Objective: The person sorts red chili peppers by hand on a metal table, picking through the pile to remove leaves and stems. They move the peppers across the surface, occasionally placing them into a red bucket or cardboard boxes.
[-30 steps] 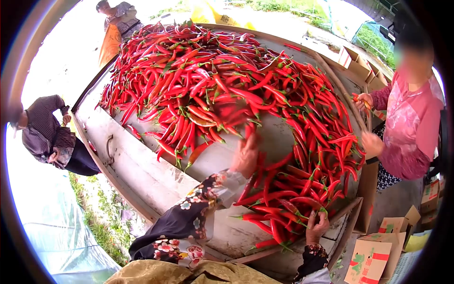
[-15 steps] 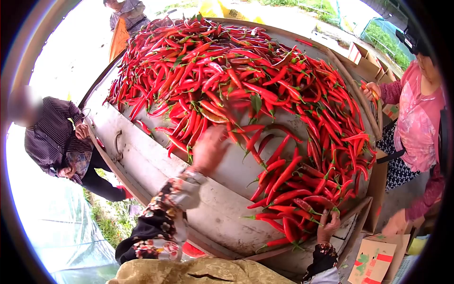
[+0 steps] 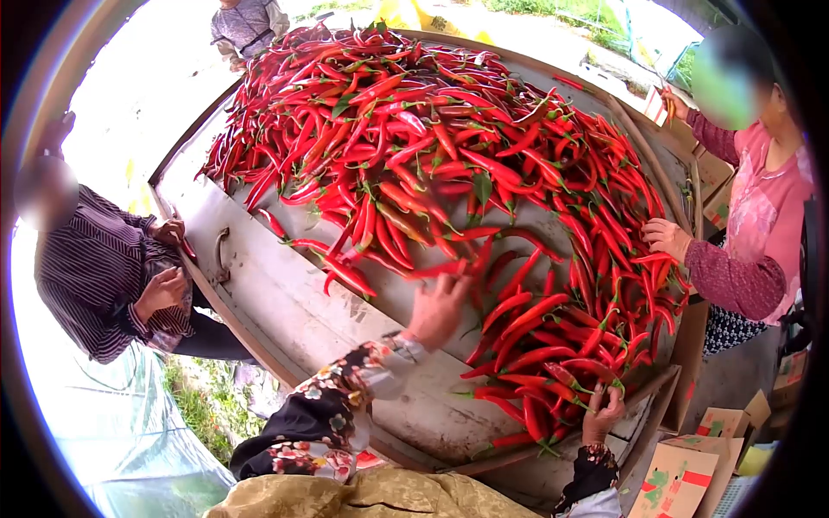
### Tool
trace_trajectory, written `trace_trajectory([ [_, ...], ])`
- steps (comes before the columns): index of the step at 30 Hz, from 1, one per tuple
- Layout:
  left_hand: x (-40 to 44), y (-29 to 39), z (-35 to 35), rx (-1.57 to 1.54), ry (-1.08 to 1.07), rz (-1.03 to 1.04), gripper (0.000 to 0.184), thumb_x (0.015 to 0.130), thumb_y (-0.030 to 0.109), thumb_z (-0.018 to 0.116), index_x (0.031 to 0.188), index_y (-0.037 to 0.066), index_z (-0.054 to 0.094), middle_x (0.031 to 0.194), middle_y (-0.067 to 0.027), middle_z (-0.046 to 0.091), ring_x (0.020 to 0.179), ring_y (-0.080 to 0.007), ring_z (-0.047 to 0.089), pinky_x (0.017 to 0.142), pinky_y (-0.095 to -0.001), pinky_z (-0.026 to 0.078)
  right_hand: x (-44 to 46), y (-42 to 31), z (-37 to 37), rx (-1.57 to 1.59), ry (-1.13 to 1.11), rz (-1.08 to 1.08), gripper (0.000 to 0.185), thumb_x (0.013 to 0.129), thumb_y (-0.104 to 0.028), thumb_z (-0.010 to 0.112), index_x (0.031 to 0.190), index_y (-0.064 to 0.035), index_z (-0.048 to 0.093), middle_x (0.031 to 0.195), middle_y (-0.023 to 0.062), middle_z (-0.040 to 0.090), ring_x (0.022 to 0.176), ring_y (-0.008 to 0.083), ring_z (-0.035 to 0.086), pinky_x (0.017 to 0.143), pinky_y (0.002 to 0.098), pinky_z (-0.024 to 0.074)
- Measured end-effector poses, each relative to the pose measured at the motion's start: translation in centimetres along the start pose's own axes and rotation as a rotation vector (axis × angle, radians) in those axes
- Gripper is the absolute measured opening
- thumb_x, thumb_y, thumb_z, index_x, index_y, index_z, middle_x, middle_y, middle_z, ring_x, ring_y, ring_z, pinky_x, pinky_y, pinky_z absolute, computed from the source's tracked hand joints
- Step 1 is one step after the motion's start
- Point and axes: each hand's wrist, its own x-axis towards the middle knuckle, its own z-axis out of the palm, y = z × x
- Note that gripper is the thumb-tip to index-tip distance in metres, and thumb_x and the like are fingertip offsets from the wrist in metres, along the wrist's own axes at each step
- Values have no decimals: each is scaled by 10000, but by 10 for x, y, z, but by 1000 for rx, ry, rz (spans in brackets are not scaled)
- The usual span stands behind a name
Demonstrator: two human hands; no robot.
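Observation:
A large heap of red chili peppers (image 3: pixel 363 129) covers the far and right parts of a flat metal table (image 3: pixel 294 293). My left hand (image 3: pixel 436 311) reaches over the middle, at the near edge of the heap, its fingers spread and slightly blurred beside a pepper; no pepper is clearly within its grasp. Close to the table's front right edge, my right hand (image 3: pixel 603 414) has its fingers bent round the stem end of a red pepper (image 3: pixel 591 369), at the side of a smaller pile (image 3: pixel 535 345).
One person (image 3: pixel 760 233) in pink is at the right, a hand on the table's edge. Another person (image 3: pixel 104 268) in stripes stands left, and a third (image 3: pixel 246 30) at the far left corner. Cardboard boxes (image 3: pixel 673 475) lie lower right. A handle (image 3: pixel 222 255) sticks up from the table.
My left hand swept left, then came back right to the heap's near edge. My right hand stays at its pepper. The person in pink reached down, then brought that hand to the table's edge.

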Motion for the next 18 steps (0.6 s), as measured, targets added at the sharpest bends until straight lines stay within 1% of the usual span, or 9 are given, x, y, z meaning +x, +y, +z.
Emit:
trace_trajectory([
  [2, -5, 17, -6, -240, -91, 189, 536, 743, 109, 619, 1270, 157, 529, 1285, -115, 510, 1162, -253, 504, 856, -440, 493, 0, 0, 0, -21, -1, 4, 226, 869, -165, 648, 793, -5, 508, 733, 168, 547, 644, 366, 538, 584, 392, 432],
  [5, -1, 38, -53, -293, -82, 271, 550, 728, 118, 656, 1265, 179, 552, 1294, -90, 506, 1174, -250, 513, 699, -381, 559, -1, 1, 0, -42, 0, 5, 235, 870, -174, 649, 791, -2, 510, 718, 171, 544, 632, 365, 533, 576, 394, 429],
  [8, 22, 10, -58, -187, 76, 92, 539, 756, 176, 702, 1271, 207, 545, 1308, -69, 509, 1111, -298, 570, 642, -348, 578, -2, 4, 2, -22, 27, -2, 237, 865, -177, 654, 793, 4, 518, 704, 176, 543, 623, 367, 532, 575, 396, 433],
  [9, 37, -11, -62, -220, 251, 117, 588, 727, 177, 727, 1283, 198, 534, 1303, -96, 512, 1140, -316, 544, 775, -397, 555, -2, 2, 2, -8, 33, 2, 235, 861, -174, 657, 793, 6, 521, 703, 179, 544, 623, 370, 534, 576, 397, 435],
  [10, 53, -36, -61, -165, 305, 27, 621, 712, 171, 739, 1293, 161, 520, 1315, -122, 505, 1161, -349, 518, 902, -446, 494, -1, 1, 2, 5, 38, 8, 233, 857, -171, 660, 793, 8, 524, 701, 182, 546, 623, 372, 536, 578, 397, 438],
  [13, 94, -104, -56, 51, 196, -192, 875, 686, 297, 792, 1433, 160, 358, 1472, -206, 332, 1321, -397, 364, 1031, -477, 391, 1, -2, 0, 10, -5, 28, 217, 843, -157, 665, 804, 10, 533, 721, 194, 563, 643, 382, 553, 591, 401, 451],
  [14, 103, -119, -53, -37, 39, -297, 980, 639, 371, 819, 1454, 163, 317, 1495, -201, 306, 1348, -414, 323, 1056, -478, 369, 0, -3, -1, 11, 2, 24, 215, 850, -159, 661, 810, 6, 528, 715, 197, 555, 641, 388, 542, 584, 413, 437],
  [16, 113, -96, -71, 23, -114, -429, 1080, 594, 403, 836, 1475, 149, 266, 1466, -182, 348, 1329, -423, 338, 1050, -474, 376, 1, -4, 1, 19, 15, 11, 211, 862, -163, 652, 823, -3, 520, 702, 204, 538, 636, 399, 519, 570, 439, 408],
  [18, 110, -87, -58, 40, -57, -390, 1102, 561, 385, 851, 1466, 145, 271, 1381, -148, 433, 1257, -424, 400, 1005, -493, 411, 1, 0, 3, 19, 27, -6, 213, 855, -153, 656, 824, -2, 509, 694, 196, 531, 627, 395, 510, 572, 434, 412],
])
